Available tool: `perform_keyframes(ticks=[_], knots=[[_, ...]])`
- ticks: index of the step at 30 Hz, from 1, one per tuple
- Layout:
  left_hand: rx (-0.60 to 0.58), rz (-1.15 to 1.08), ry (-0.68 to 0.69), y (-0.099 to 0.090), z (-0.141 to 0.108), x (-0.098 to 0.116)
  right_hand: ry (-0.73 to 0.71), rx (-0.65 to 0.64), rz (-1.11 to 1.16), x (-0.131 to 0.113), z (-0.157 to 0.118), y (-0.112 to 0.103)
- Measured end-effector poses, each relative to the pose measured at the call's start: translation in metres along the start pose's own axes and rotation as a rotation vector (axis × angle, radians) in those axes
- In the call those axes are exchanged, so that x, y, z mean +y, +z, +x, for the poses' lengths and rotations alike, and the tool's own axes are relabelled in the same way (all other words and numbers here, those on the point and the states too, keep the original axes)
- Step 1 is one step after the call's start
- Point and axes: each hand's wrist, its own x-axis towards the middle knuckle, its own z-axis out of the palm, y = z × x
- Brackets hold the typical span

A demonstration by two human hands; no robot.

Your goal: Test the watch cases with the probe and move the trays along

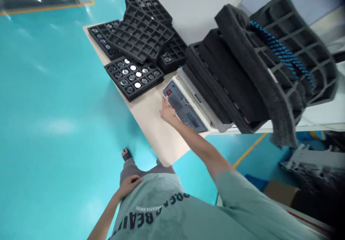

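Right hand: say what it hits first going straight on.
The right hand would probably meet the grey control panel of the white machine first; its fingertips look to be at the panel's edge, though depth is unclear.

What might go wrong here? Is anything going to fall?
The foam pile leans and droops past the bench edge, so it might slide off.

The top tray sits crooked on the other trays, so it might slip and knock the discs around.

Your right hand is on the control panel, close to the red button, so a finger might press it by accident.
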Motion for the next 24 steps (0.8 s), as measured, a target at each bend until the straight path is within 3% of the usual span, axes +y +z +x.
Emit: perform_keyframes(ticks=[3, 8, 11, 14, 17, 20, 24], knots=[[0.079, -0.026, -0.049, -0.023, -0.018, -0.034, 0.090, -0.021, -0.083, -0.012, 0.043, -0.007], [0.280, 0.083, -0.142, -0.071, -0.021, -0.070, 0.280, 0.028, -0.005, -0.020, 0.061, -0.006], [0.345, 0.212, -0.223, -0.094, -0.022, -0.083, 0.325, 0.160, 0.310, -0.026, 0.059, 0.005], [0.310, 0.281, -0.233, -0.112, -0.019, -0.086, 0.349, 0.324, 0.666, -0.022, 0.032, 0.022], [0.217, 0.283, -0.192, -0.137, 0.004, -0.070, 0.516, 0.441, 0.815, -0.002, -0.014, 0.040], [0.087, 0.262, -0.110, -0.170, 0.050, -0.034, 0.749, 0.602, 1.002, 0.029, -0.051, 0.051], [-0.104, 0.182, 0.034, -0.208, 0.116, 0.024, 0.962, 0.806, 1.236, 0.060, -0.065, 0.058]])
